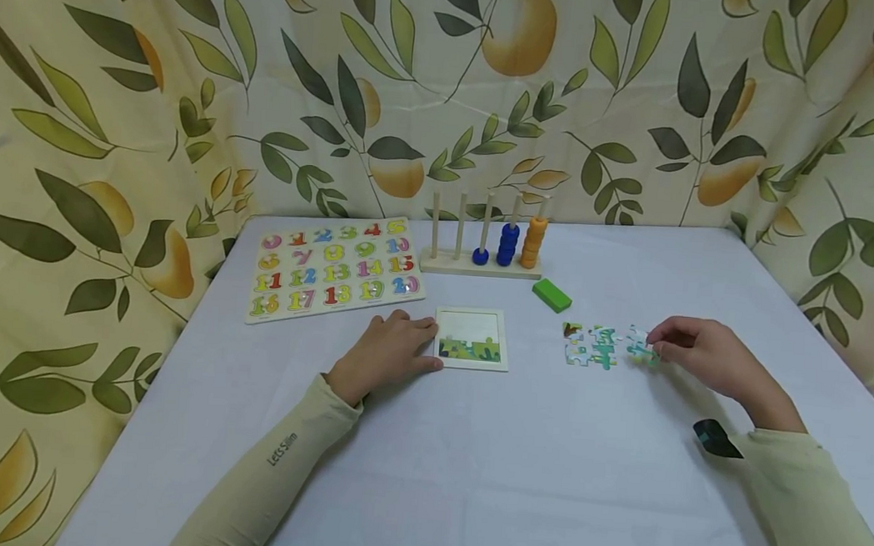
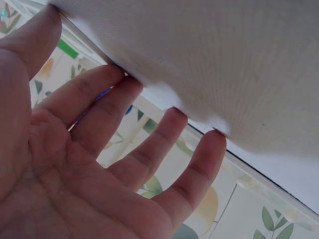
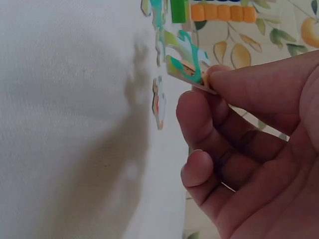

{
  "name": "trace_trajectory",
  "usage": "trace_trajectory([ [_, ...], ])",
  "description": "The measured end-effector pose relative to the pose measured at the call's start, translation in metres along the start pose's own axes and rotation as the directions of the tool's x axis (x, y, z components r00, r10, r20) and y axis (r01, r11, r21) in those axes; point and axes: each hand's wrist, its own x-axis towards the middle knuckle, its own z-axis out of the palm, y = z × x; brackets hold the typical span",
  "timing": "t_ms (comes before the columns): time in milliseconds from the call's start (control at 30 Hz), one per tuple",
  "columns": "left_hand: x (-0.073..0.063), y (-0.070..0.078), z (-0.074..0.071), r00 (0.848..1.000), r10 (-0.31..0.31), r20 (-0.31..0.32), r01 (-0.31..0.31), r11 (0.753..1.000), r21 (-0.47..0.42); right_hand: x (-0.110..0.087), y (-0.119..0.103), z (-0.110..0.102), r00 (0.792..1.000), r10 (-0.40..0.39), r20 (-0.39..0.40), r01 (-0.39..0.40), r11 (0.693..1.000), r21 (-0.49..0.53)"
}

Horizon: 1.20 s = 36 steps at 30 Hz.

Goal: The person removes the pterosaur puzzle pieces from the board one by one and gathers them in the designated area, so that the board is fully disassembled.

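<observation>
Head: your left hand (image 1: 391,345) sits at the left edge of the puzzle frame (image 1: 472,364), so a stray nudge could skew it; your right hand (image 1: 710,356) works well apart, at the right end of the loose pieces (image 1: 603,350), green block (image 1: 552,296) just beyond them, bead stand (image 1: 508,246) farther, number board (image 1: 355,301) far left. Left wrist: fingers spread, tips touching the white cloth (image 2: 224,59). Right wrist: you pinch one puzzle piece (image 3: 187,62) by its edge, tilted; so slim a hold may slip, and low fingers could scatter the rest.
</observation>
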Motion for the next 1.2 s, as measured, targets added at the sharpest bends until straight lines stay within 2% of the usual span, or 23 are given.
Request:
trace_trajectory([
  [233, 0.002, -0.001, 0.002, 1.0, 0.008, -0.008, -0.008, 1.0, 0.019, 0.004, 0.004, 0.003, 0.999, 0.011, 0.05, -0.01, 0.999, -0.033],
  [467, 0.002, -0.001, 0.002, 1.0, 0.006, -0.004, -0.006, 1.0, 0.011, 0.009, 0.004, 0.008, 1.0, 0.0, 0.015, 0.002, 0.997, -0.083],
  [800, 0.002, -0.002, 0.003, 1.0, 0.012, -0.012, -0.012, 1.0, 0.009, 0.011, 0.0, 0.01, 1.0, 0.021, -0.013, -0.022, 0.995, -0.097],
  [1000, 0.002, -0.002, 0.004, 1.0, 0.009, -0.01, -0.008, 1.0, 0.005, 0.013, -0.003, 0.013, 0.999, 0.024, -0.038, -0.027, 0.996, -0.091],
  [1200, 0.001, -0.003, 0.004, 1.0, 0.007, -0.018, -0.007, 1.0, 0.003, 0.018, -0.016, 0.018, 1.0, 0.003, -0.028, -0.005, 0.998, -0.063],
])
